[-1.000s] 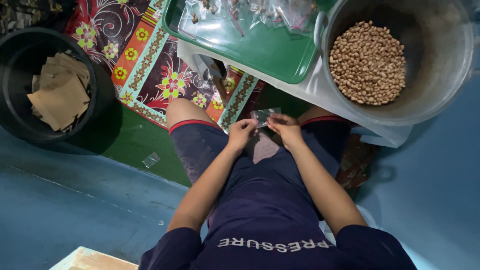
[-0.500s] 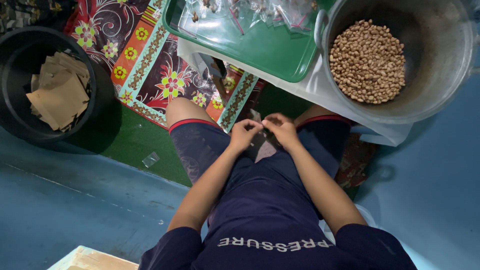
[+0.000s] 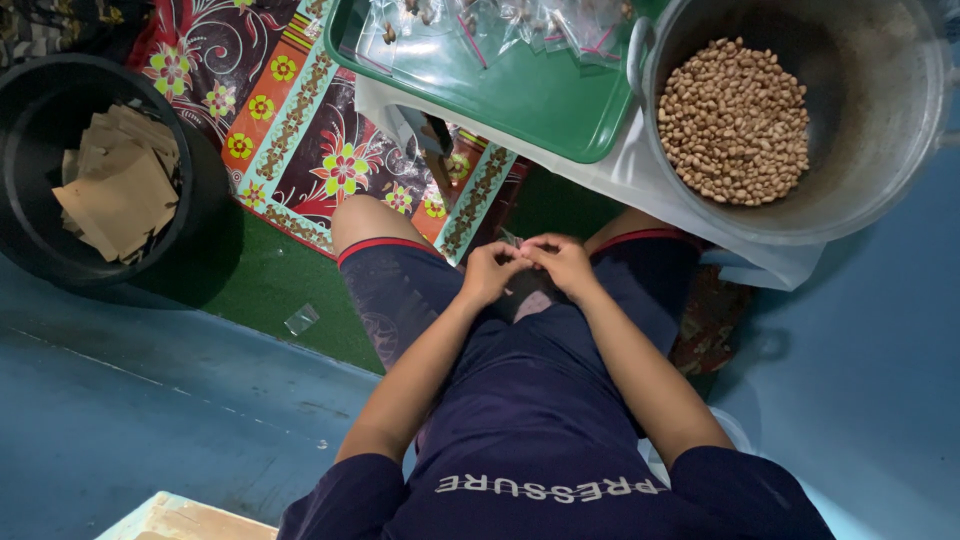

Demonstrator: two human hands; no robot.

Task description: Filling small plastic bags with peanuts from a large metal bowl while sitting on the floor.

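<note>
With my left hand (image 3: 492,272) and right hand (image 3: 562,262) pinched together on a small clear bag (image 3: 514,240) over my lap, I judged it best to press evenly along its top edge.

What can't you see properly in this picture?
Head view only:
- What the left hand and right hand pinch: covered by the fingers, too small to tell.
- Contents of the clear bags on the green tray: cut off by the top edge.
- Bottom of the black bucket: hidden under brown paper pieces.
- Metal pot: right side cut off.
</note>
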